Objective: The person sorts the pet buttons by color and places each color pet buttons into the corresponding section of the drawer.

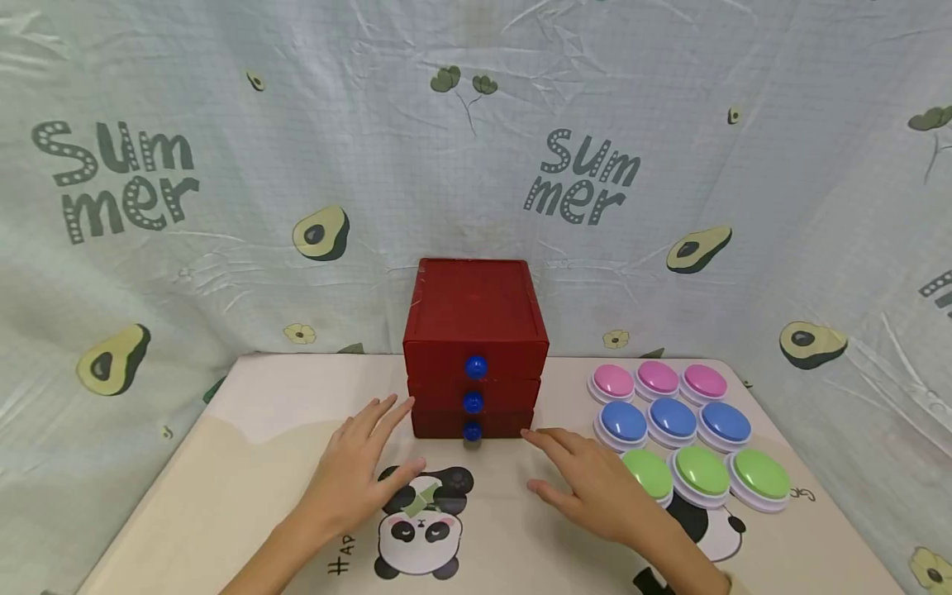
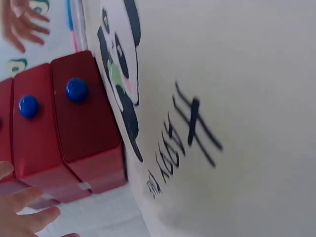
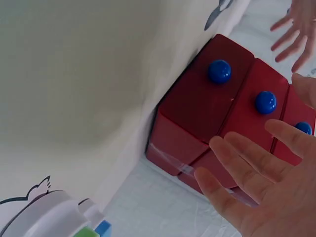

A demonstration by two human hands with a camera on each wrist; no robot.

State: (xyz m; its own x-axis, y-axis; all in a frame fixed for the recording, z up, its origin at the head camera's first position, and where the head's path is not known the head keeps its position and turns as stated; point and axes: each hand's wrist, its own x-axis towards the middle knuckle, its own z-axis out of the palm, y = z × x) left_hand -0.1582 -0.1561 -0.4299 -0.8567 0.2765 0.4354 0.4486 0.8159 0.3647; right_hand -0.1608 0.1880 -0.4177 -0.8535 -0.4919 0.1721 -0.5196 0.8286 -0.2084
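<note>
A red box of three stacked drawers [image 1: 476, 302] stands at the back middle of the table, each drawer front with a round blue knob [image 1: 476, 368]. All three drawers look closed. My left hand [image 1: 357, 471] hovers in front of the box's left side, fingers spread and holding nothing. On the other side, my right hand [image 1: 587, 483] reaches toward the box's lower right corner with extended fingers, also holding nothing. In the right wrist view the right hand [image 3: 266, 182] overlaps the drawer box [image 3: 197, 98]. Only some fingers of the left hand [image 2: 24, 212] show in the left wrist view.
Round push buttons stand in rows at the right: pink [image 1: 658, 377], blue [image 1: 673, 417] and green [image 1: 701, 471]. The right hand and forearm are close to the green ones. The pale tabletop [image 1: 260, 430] carries panda prints [image 1: 419, 537]. A patterned curtain [image 1: 476, 165] hangs behind.
</note>
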